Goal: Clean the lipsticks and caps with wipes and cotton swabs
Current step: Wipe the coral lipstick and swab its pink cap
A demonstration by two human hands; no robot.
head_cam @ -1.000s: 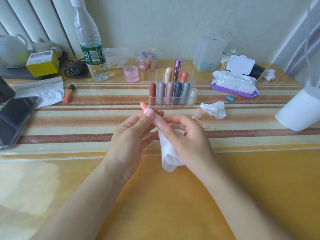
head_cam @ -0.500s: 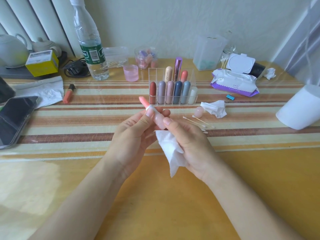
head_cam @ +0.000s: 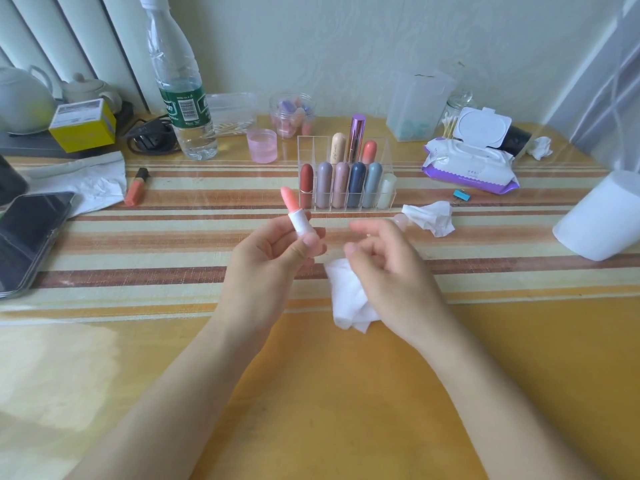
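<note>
Starting far left: dark phone (head_cam: 27, 237) lies flat on the table (head_cam: 346, 393), with a crumpled white tissue (head_cam: 90, 181) just beside it. An orange lip tube (head_cam: 136, 187) lies on its side at the tissue's right edge. A water bottle (head_cam: 183, 98) stands upright behind, and a pink cup (head_cam: 262, 146) stands to its right.

Centre: the left hand (head_cam: 266, 261) pinches the base of the uncapped lipstick (head_cam: 298, 216) between thumb and fingers. The lipstick is raised above the table and tilted left, with its peach bullet extended and its white barrel showing. Behind it is a clear organizer (head_cam: 346, 181) with capped lipsticks upright in two rows.

The right hand (head_cam: 391, 271) is just right of the lipstick and not touching it. Its fingers are curled and blurred, and the lower ones grasp the white wipe (head_cam: 349, 299), which hangs bunched under the palm.

Right: a used wipe (head_cam: 433, 218) lies crumpled on the striped mat near the organizer. A small blue clip (head_cam: 462, 195) lies past it. The wipe pack (head_cam: 471, 164) has its lid flipped open, and a jar of cotton swabs (head_cam: 450, 123) stands behind it. A white roll (head_cam: 602, 220) is at the far right edge.
</note>
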